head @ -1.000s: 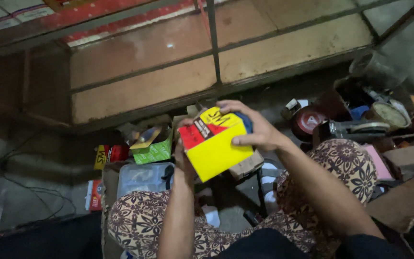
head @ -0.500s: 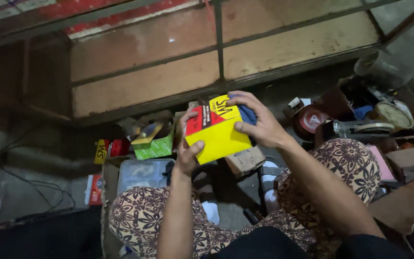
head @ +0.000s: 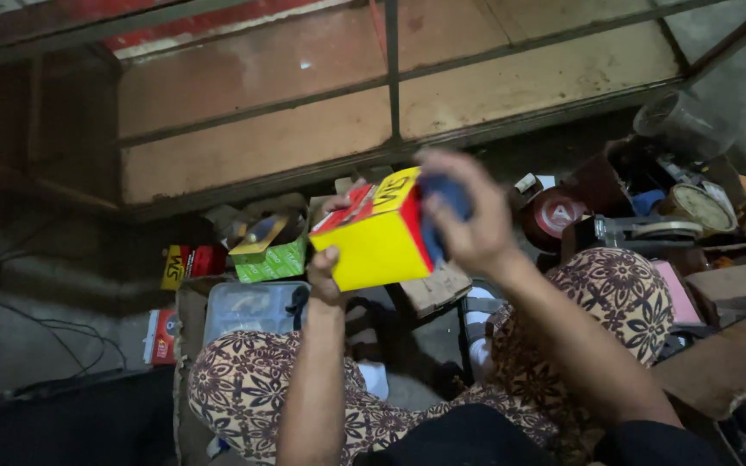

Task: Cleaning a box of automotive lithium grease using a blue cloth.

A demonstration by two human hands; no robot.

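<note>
A yellow and red cardboard box (head: pixel 379 233) is held up in front of me, over my patterned knees. My left hand (head: pixel 328 274) grips its lower left corner, thumb on the yellow face. My right hand (head: pixel 468 216) is at the box's right end, fingers curled around something dark blue (head: pixel 442 203) at the box's opening. How that blue thing sits in the box is blurred.
A green and yellow box (head: pixel 269 250) and a clear plastic case (head: pixel 252 306) lie on the floor to the left, with small red packets (head: pixel 187 263). At right are a round red tin (head: pixel 554 216), a jar (head: pixel 684 125), a dial-faced object (head: pixel 692 205) and cardboard (head: pixel 727 345). A glass-fronted cabinet (head: pixel 390 95) stands ahead.
The box has been turned and raised a little, its yellow face now towards me. My right hand has moved from the box's top to its right end.
</note>
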